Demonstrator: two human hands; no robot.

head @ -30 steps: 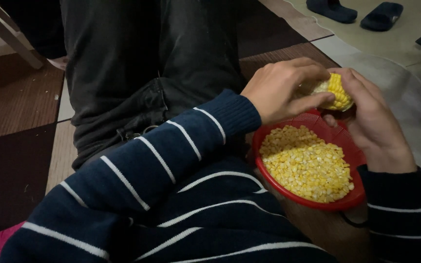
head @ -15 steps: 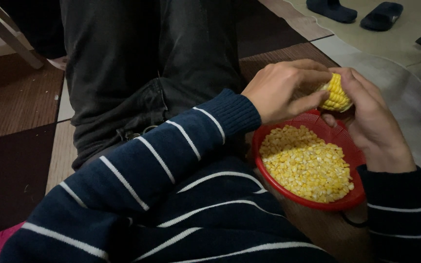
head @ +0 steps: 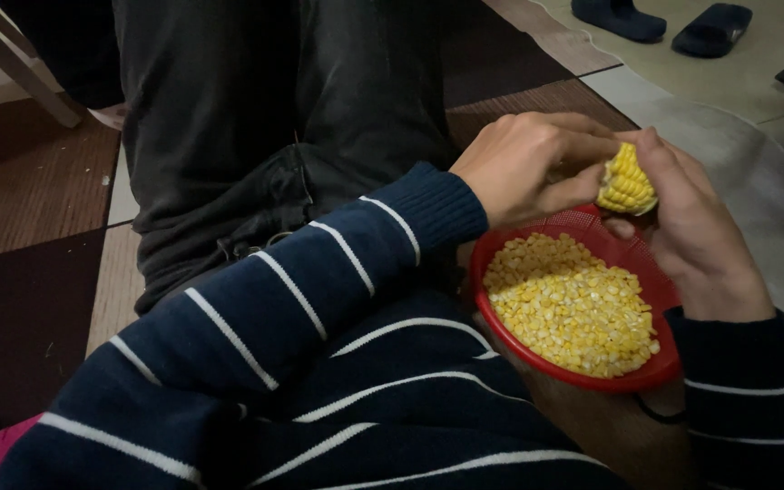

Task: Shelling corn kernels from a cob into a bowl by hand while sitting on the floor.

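Yellow cob (head: 626, 180) clenched betw. both hands, L hand (head: 528, 168) and R hand (head: 696, 227), just above red basket (head: 583, 377) of kernels (head: 569, 313). Risk: cob sits near far rim, so loosened kernels may fly onto floor; basket could tip.

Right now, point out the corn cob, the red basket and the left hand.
corn cob (head: 626, 181), head view, on the kernel rows showing between the hands.
red basket (head: 583, 374), head view, on its near rim.
left hand (head: 528, 163), head view, on the back of the hand.
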